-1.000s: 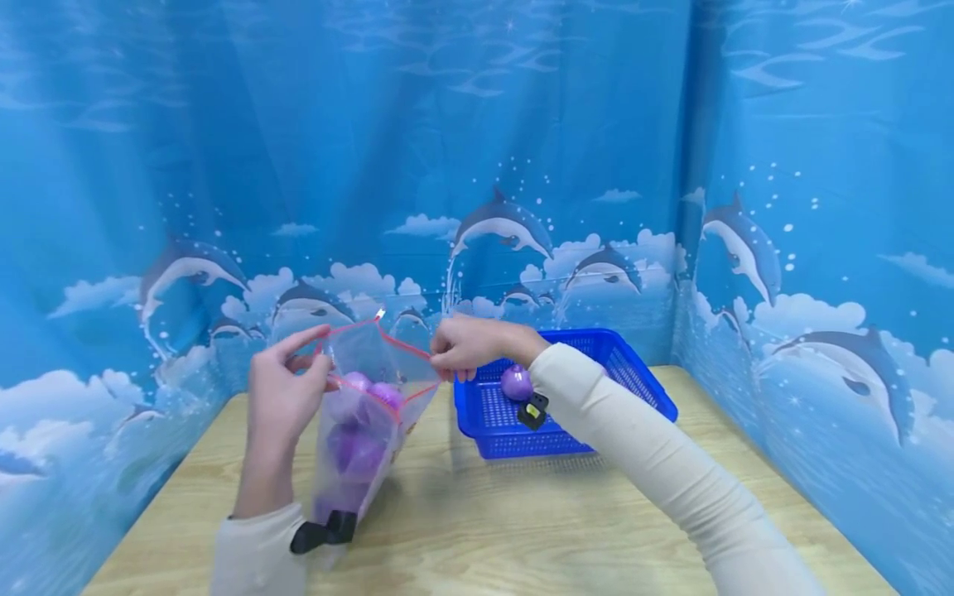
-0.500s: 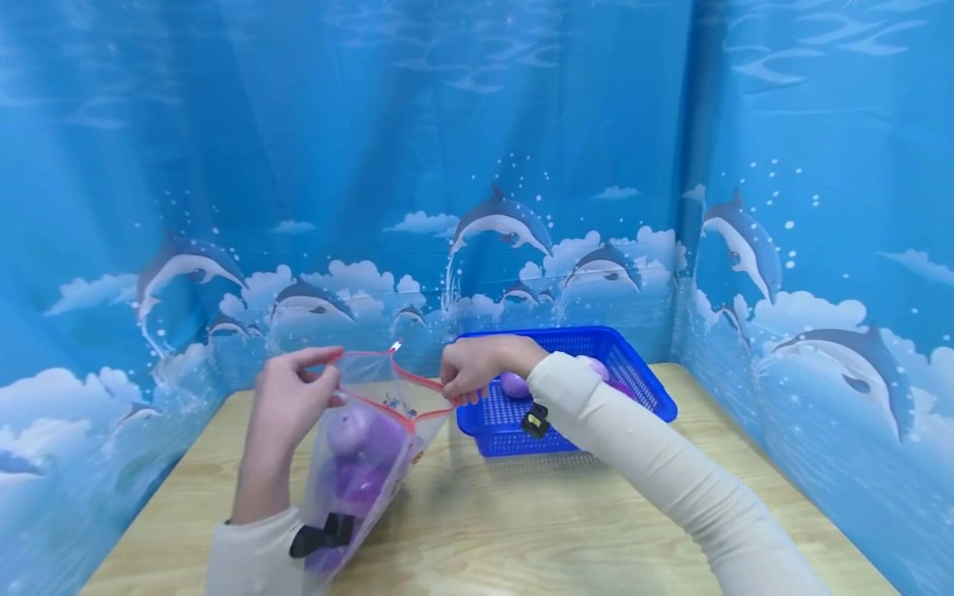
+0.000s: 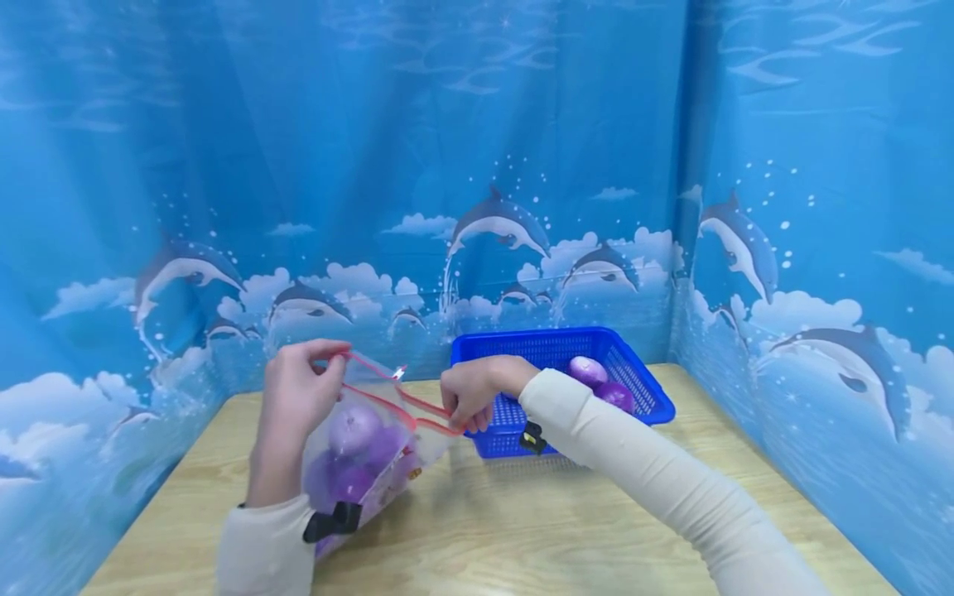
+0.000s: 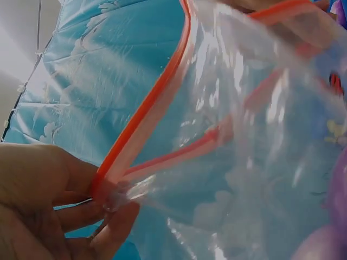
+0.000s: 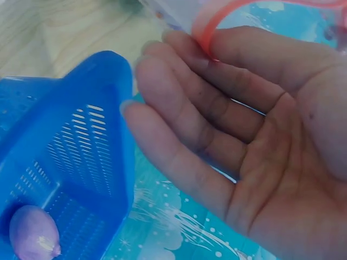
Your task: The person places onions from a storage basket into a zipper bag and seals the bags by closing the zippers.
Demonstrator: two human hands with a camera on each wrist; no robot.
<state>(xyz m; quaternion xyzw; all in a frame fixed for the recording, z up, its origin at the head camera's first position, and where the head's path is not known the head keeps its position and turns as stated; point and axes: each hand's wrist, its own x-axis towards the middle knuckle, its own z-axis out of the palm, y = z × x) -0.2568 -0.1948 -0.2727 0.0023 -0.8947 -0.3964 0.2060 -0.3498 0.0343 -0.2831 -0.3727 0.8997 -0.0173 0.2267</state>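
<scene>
A clear zip bag [image 3: 406, 468] with a red-orange zip strip holds several purple onions [image 3: 354, 429]; it slants over the table's left side. My left hand [image 3: 298, 389] pinches the left end of the bag's mouth between thumb and fingers. At the right end, my right hand [image 3: 473, 393] pinches the zip strip between thumb and index finger, its other fingers loosely bent, as the right wrist view shows. The mouth gapes as a narrow loop between both hands. A white zip slider [image 3: 398, 374] sits on the far edge.
A blue perforated basket [image 3: 551, 334] stands right of the bag, partly behind my right hand. A pale purple onion [image 3: 587, 371] and a darker onion [image 3: 615, 396] lie in it. The wooden table [image 3: 566, 530] ends at a dolphin-printed blue curtain [image 3: 373, 165].
Both hands have kept hold of the bag's mouth. My right hand has moved down and slightly right, and the mouth has grown narrower and lower. Two basket onions have come into sight from behind the right sleeve.
</scene>
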